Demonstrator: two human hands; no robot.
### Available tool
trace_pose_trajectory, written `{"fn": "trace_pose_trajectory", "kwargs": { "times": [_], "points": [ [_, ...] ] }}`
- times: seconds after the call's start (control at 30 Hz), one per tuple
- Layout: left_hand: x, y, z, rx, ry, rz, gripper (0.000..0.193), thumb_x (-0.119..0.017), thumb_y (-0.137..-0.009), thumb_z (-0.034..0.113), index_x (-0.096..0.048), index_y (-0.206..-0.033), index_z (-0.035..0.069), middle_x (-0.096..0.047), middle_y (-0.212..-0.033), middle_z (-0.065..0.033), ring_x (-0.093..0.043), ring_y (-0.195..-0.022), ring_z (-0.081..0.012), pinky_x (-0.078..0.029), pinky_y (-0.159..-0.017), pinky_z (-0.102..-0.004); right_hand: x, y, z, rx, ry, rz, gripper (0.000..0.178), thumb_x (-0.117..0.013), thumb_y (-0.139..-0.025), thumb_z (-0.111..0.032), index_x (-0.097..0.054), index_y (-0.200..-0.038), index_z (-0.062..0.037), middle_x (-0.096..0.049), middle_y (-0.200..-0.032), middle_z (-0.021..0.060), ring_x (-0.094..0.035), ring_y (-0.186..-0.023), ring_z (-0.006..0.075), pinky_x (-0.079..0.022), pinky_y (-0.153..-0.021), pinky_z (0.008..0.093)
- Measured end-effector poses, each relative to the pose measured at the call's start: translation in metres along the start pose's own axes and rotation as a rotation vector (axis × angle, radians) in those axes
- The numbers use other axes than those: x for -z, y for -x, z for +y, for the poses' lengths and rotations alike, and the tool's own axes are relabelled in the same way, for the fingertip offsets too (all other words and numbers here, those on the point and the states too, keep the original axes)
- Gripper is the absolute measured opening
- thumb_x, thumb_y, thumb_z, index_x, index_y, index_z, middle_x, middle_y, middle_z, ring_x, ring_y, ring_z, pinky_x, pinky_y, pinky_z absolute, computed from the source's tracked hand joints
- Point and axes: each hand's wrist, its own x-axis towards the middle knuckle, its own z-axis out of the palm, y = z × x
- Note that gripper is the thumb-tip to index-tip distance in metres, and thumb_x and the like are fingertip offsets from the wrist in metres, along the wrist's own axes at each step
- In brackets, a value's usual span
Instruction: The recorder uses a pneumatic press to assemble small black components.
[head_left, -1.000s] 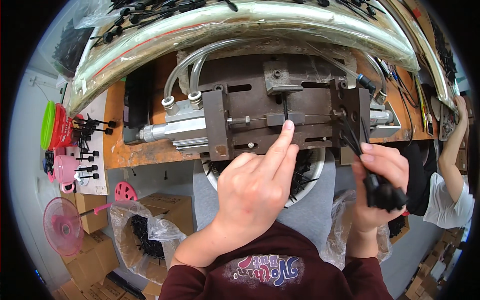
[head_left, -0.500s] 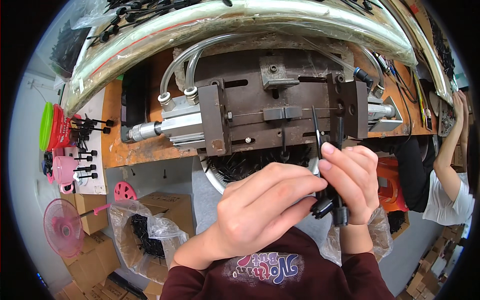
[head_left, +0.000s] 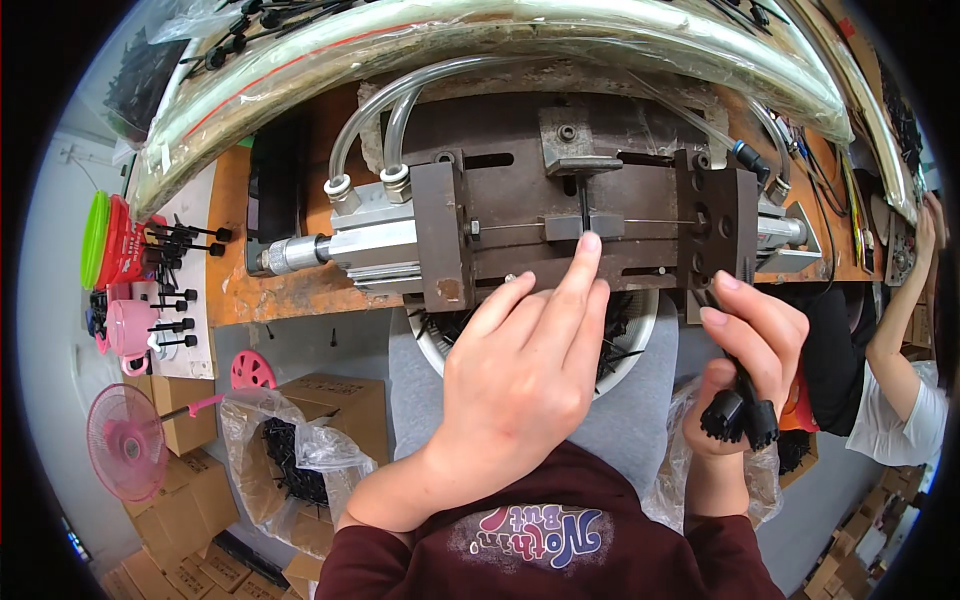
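My left hand point(head_left: 525, 350) reaches over the middle of the machine with its fingers stretched out. Its index fingertip is at the small grey slotted block point(head_left: 562, 229), by the near end of a thin black rod point(head_left: 585, 195). That rod lies across the block and points at the metal bracket point(head_left: 580, 155) behind it. My right hand point(head_left: 755, 340) is off to the right, closed around two black plastic stems with ribbed round heads point(head_left: 740, 420). The heads hang below the fingers, while the upper ends are partly hidden by them.
Pneumatic cylinders point(head_left: 375, 250) with clear hoses flank the brown metal fixture point(head_left: 520, 190). Below it, a white basket point(head_left: 432, 352) of black parts sits at my lap. Black stems and a pink cup point(head_left: 130, 325) stand left. Another person's arm point(head_left: 895, 330) is at far right.
My left hand has left the stems in my right hand and moved to the block. The rod there now extends away from me instead of toward me. My right hand has shifted right.
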Motion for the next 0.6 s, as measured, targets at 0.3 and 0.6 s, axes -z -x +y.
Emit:
{"fn": "trace_pose_trajectory", "kwargs": {
  "times": [0.3,0.6],
  "points": [
    [0.004,-0.002,0.000,0.043,0.001,-0.047,0.026,-0.074,-0.074,0.006,-0.069,-0.099,0.000,-0.066,-0.119,-0.0121,-0.067,-0.077,-0.0198,-0.053,-0.075,-0.0293,0.004,0.002,0.003,-0.024,-0.007,-0.058,0.027,-0.052,-0.098,-0.035,-0.065,-0.103,-0.0119,-0.065,-0.114,0.0082,-0.058,-0.098,0.0251,-0.047,-0.086,0.0376],
    [0.032,-0.001,0.005,0.182,0.984,-0.106,0.051,-0.089,-0.059,0.014,-0.073,-0.106,0.002,-0.070,-0.097,-0.0131,-0.067,-0.076,-0.0174,-0.054,-0.066,-0.0268,0.000,-0.008,0.002,0.161,0.094,-0.171,0.027,-0.066,-0.077,-0.019,-0.070,-0.102,-0.0079,-0.069,-0.109,0.0053,-0.060,-0.086,0.0210,-0.042,-0.076,0.0349]
  ]
}}
